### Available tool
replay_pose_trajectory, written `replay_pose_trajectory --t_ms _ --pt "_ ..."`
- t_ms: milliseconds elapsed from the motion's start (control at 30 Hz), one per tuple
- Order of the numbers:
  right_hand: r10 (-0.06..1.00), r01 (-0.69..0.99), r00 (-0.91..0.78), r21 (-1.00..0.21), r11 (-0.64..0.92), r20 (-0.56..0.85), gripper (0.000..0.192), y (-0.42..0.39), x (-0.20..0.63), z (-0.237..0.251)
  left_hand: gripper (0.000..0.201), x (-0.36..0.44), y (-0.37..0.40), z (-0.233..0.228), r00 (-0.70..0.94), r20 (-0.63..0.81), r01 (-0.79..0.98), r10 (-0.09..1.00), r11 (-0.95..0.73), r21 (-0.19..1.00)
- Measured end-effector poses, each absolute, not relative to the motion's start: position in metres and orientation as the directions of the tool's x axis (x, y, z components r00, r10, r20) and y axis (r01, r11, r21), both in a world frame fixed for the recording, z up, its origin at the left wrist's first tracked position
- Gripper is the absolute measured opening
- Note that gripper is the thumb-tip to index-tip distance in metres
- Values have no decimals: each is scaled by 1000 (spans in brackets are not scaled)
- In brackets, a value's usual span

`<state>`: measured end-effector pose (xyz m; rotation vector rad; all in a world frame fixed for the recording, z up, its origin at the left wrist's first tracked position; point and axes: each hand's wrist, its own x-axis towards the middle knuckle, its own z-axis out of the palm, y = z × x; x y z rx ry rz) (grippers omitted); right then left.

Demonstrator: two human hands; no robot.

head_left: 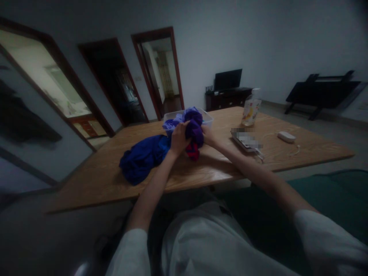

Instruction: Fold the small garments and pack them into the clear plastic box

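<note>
Dim room, three doorways upper left, TV stand at back wall. Wooden table [100, 180] mid-frame: left hand [178, 138] and right hand [207, 135] both in closed grip on purple cloth [194, 128] at frame centre, beside blue cloth [142, 157] and clear tub [207, 119].

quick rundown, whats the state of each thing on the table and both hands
left hand: closed on the purple cloth
right hand: gripping the purple cloth from the other side
purple cloth: bunched up, held over the table edge of the tub
blue cloth: crumpled heap lying on the table
clear plastic tub: open, no lid
pump bottle: upright
white box: lying flat
wooden table: bearing all of these
</note>
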<state>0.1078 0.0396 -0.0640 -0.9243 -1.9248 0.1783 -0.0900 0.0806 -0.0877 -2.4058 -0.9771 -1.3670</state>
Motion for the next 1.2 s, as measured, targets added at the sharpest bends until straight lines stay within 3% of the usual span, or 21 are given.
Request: replay_pose_trajectory --t_ms 100,233,400,567,867,1067,1200 --pt "571 559 -271 -357 749 775 61 67 102 -79 53 -92 86 -93 263 826 630 498 -737 244" --pt "450 546 -429 -171 820 783 72 72 108 -89 47 -89 88 -97 177 771 654 611 -659 372" --pt "386 519 -531 -71 852 755 96 70 107 -90 44 -87 84 -95 85 799 598 595 -672 437" --pt "414 519 -533 -102 849 737 101 79 103 -94 48 -89 86 -94 122 823 573 554 -717 398" --pt "422 497 -526 -136 857 738 85 84 109 -94 53 -91 93 -96 178 834 572 522 -745 345" --pt "535 596 -367 -249 763 761 69 95 106 -103 49 -93 95 -101 257 809 667 528 -703 247" --pt "645 645 -284 -356 676 710 39 108 109 -106 36 -90 92 -101 295 824 643 485 -738 204"
